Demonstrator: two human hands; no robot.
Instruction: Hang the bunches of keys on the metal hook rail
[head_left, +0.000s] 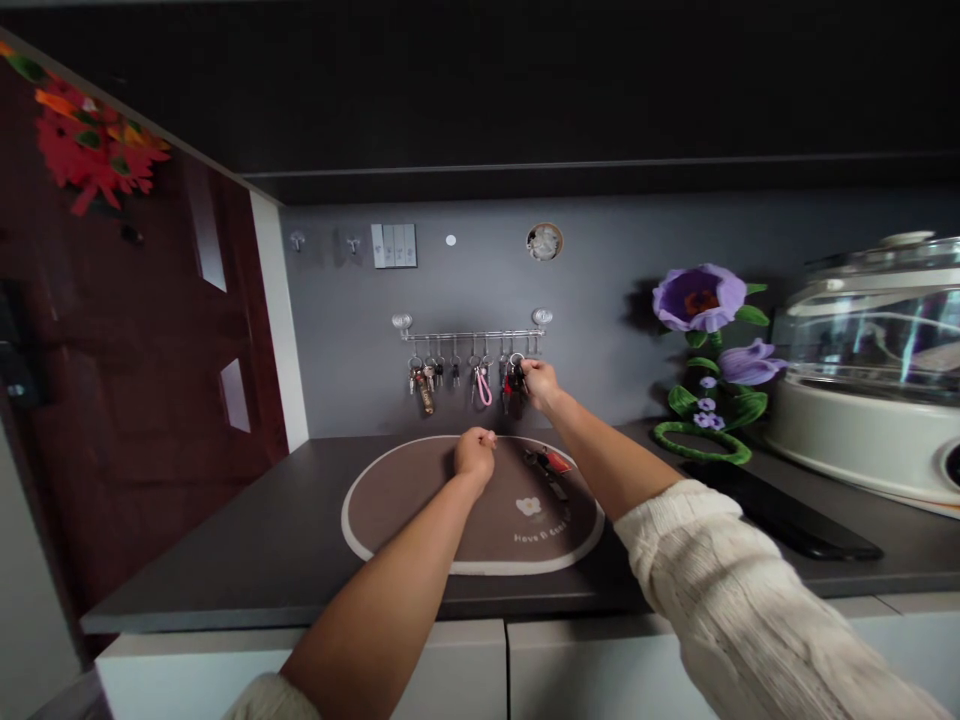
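- Cream knitted sleeve point(705, 570); its right hand point(537, 382), nearly closed, pinches a silver-ringed dark key bunch point(518, 376), long axis vertical, just left of it, beneath the clear hook rail point(472, 335) near its right end.
- Left hand point(475, 455), farther, below the rail: curled (contents hidden).

This looks like a home, near its entrance: a glossy dark-red panelled door point(150, 400) beside a dark grey countertop point(217, 560) over white cabinets point(585, 665), metal key bunches point(426, 390) on a clear hook rail point(474, 335), a purple fabric flower point(701, 298).
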